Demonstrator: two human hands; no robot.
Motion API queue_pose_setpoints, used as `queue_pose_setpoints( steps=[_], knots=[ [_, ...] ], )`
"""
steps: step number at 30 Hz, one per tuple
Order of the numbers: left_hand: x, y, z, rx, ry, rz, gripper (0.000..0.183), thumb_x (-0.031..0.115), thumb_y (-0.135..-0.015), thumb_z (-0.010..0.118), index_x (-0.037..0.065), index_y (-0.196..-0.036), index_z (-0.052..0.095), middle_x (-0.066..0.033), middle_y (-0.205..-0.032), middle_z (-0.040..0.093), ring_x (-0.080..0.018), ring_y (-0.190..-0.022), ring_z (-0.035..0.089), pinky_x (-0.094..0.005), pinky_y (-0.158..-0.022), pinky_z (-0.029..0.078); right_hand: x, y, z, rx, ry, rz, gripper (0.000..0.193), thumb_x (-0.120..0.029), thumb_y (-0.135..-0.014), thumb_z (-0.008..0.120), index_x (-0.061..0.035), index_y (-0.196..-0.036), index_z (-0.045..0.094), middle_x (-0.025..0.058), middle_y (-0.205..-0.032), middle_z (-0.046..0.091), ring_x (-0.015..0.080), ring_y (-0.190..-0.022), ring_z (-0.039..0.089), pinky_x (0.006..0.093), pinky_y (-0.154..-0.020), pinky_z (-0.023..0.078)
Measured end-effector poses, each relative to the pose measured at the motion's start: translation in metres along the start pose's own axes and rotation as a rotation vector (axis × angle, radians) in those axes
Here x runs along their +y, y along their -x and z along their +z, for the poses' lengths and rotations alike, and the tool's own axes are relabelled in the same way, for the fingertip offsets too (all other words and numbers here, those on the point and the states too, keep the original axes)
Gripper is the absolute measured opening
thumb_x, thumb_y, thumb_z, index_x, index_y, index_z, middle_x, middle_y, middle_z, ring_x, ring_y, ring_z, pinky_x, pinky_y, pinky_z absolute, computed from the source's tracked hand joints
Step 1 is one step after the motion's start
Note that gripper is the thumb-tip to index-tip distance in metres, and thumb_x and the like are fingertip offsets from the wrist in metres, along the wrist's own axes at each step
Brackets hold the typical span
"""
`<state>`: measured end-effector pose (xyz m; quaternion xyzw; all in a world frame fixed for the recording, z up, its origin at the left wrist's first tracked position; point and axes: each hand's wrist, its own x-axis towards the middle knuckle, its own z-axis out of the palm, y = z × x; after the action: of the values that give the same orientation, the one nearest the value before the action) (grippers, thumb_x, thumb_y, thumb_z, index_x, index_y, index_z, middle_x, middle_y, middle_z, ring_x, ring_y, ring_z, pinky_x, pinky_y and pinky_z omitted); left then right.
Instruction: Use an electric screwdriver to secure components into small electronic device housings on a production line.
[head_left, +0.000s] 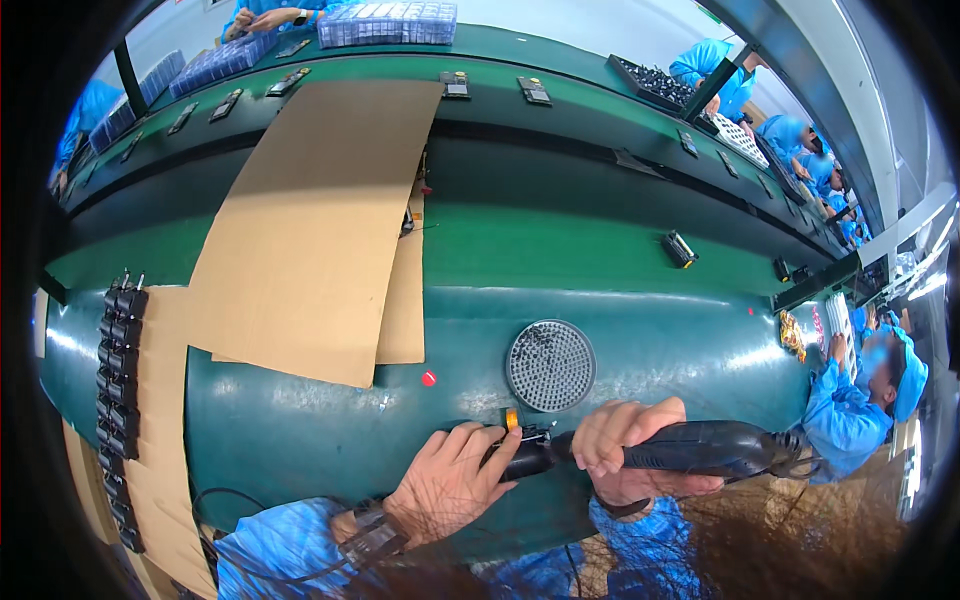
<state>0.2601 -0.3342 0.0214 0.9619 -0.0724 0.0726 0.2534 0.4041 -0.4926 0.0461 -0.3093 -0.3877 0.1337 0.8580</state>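
My right hand (630, 450) is wrapped around a black electric screwdriver (705, 448), which lies nearly level with its tip to the left. My left hand (445, 485) grips a small black housing (525, 461) with an orange piece (511, 418) at its top. The screwdriver's tip end is at the housing; whether it sits in a screw is too small to tell. Just beyond both hands lies a round grey screw tray (582, 385) full of holes, with dark screws gathered on its upper left. My left wrist wears a band (375, 535) with a cord.
A large cardboard sheet (300, 220) spans the bench and conveyor. Black units (118, 375) line cardboard at the left. A red cap (429, 378) lies near my left hand. Another unit (679, 250) stands far right. Circuit boards (454, 85) ride the conveyor; co-workers (860, 400) sit around.
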Motion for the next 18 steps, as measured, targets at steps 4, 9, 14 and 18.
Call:
queue_pose_setpoints(
  steps=[4,9,14,18],
  knots=[
    [-0.0006,-0.0006,-0.0019,-0.009,0.024,-0.01,0.064,0.034,-0.085,0.08,0.004,-0.138,0.06,-0.0082,-0.126,0.059,-0.0248,-0.117,0.057,-0.0383,-0.089,0.048,0.008,0.0012,0.0001,-0.013,0.004,0.025,0.094,-0.089,-0.078,0.054,0.0002,-0.105,0.054,0.0092,-0.067,0.056,0.0185,-0.055,0.054,0.0342,-0.048,0.049],
    [-0.0009,0.0019,0.0016,-0.013,0.04,-0.015,0.064,0.034,-0.086,0.079,0.004,-0.139,0.059,-0.0085,-0.127,0.059,-0.0249,-0.118,0.056,-0.0388,-0.092,0.047,0.0099,0.004,0.0021,0.014,0.001,0.065,0.095,-0.09,-0.077,0.053,0.0,-0.106,0.053,0.0093,-0.067,0.055,0.0176,-0.054,0.053,0.0335,-0.049,0.048],
    [-0.0024,0.0026,0.0037,-0.015,0.066,-0.015,0.063,0.034,-0.087,0.078,0.004,-0.139,0.059,-0.0095,-0.127,0.059,-0.0256,-0.119,0.056,-0.0395,-0.093,0.047,0.0118,0.0054,-0.0006,0.002,-0.001,0.077,0.094,-0.09,-0.078,0.052,-0.0002,-0.107,0.052,0.009,-0.066,0.054,0.0172,-0.054,0.052,0.0332,-0.05,0.048],
    [-0.0026,0.0022,0.0042,-0.009,0.067,-0.015,0.063,0.034,-0.087,0.078,0.004,-0.139,0.059,-0.0093,-0.127,0.058,-0.0258,-0.119,0.056,-0.0398,-0.093,0.047,0.0114,0.0048,-0.0006,0.043,0.047,0.077,0.093,-0.091,-0.078,0.051,-0.0013,-0.104,0.051,0.0084,-0.066,0.053,0.0169,-0.054,0.052,0.0325,-0.048,0.048]
  ],
)
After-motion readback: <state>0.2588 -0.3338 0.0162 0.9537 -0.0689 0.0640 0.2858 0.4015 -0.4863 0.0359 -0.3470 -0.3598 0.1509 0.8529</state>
